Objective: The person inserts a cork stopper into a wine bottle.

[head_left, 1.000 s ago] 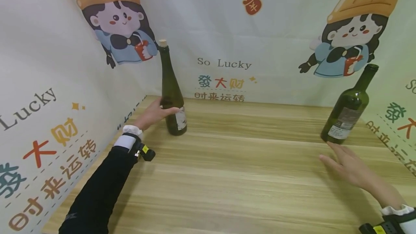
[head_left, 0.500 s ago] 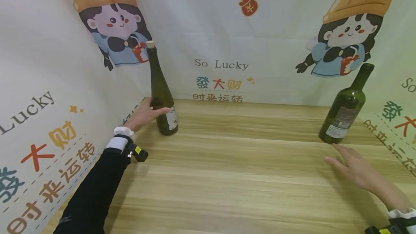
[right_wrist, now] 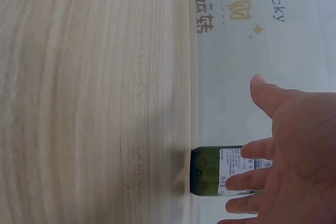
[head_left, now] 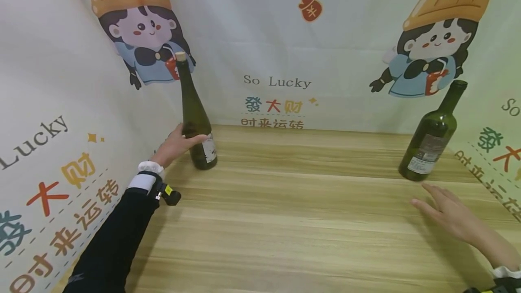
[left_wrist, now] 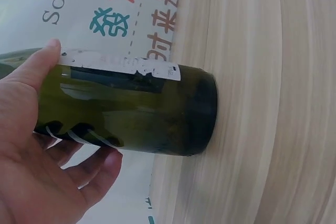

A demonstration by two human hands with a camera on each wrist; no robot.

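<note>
My left hand [head_left: 172, 145] grips the lower part of a dark green glass wine bottle [head_left: 196, 114] at the left of the head view. A pale cork [head_left: 180, 56] sits in its mouth. In the left wrist view the thumb lies across the torn white label [left_wrist: 121, 62], and the fingers curl round the far side. The base is at the tabletop. A second green wine bottle [head_left: 433, 132] stands at the right, with a label and no visible cork. Short of it, my right hand [head_left: 456, 216] hovers with fingers spread, holding nothing.
Both bottles are on a light wood-grain table [head_left: 293, 220]. A white printed cloth [head_left: 244, 21] hangs behind and along both sides, with its left side close to the left hand.
My left hand and the corked bottle have shifted left across the table. My right hand has drawn back slightly, away from the second bottle, which stays where it was.
</note>
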